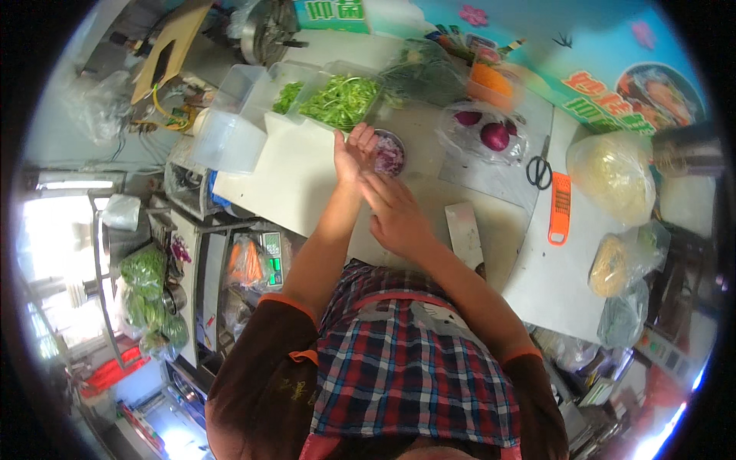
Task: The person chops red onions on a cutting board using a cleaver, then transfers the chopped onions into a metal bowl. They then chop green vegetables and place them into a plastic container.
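My left hand (353,154) is palm up beside a bowl of chopped purple onion (390,154), fingers slightly curled, holding nothing. The fingers of my right hand (397,215) lie against the left wrist and the heel of that palm; this hand holds nothing either. Beyond them stands a clear plastic container of cut leafy greens (339,100). A cleaver (464,233) rests on the worktop near the apron, its handle partly hidden by my right forearm. Right of the bowl, a purple onion (495,137) and pieces of onion sit on a clear plastic bag.
Empty clear containers (230,141) stand at the worktop's left. On the right are black-handled scissors (539,172), an orange grater (559,208) and a bag of pale shreds (612,175). A container of orange shreds (491,83) is at the back. A digital scale (272,259) sits lower left.
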A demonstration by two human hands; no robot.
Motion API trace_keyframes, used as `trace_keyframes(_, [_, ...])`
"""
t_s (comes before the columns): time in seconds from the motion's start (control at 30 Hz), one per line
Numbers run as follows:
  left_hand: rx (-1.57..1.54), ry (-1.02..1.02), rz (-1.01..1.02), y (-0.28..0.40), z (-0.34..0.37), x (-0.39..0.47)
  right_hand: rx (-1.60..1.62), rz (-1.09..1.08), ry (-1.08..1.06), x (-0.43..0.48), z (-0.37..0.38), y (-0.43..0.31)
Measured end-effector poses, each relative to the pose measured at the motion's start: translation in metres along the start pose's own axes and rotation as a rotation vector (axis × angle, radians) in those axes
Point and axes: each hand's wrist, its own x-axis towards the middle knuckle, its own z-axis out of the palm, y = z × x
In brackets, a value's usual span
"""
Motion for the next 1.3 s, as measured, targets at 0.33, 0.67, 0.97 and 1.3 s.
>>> trace_keyframes(0.33, [-0.164,0.004,-0.288,0.038,0.011,-0.055,0.038,-0.392,-0.083,0.051,0.038,0.030])
trace_keyframes(0.67, [0.189,-0.279,-0.234,0.066,-0.074,-0.057,-0.340,-0.169,-0.213,0.076,0.073,0.019])
trace_keyframes(0.97, [0.983,1.011,0.530,0.328,-0.497,-0.180,-0.492,0.389,-0.180,0.051,0.093,0.066])
trace_keyframes(1.3, [2.066,1.525,-0.096,0.505,-0.862,-0.405,-0.412,0.366,-0.327,0.080,0.173,-0.019])
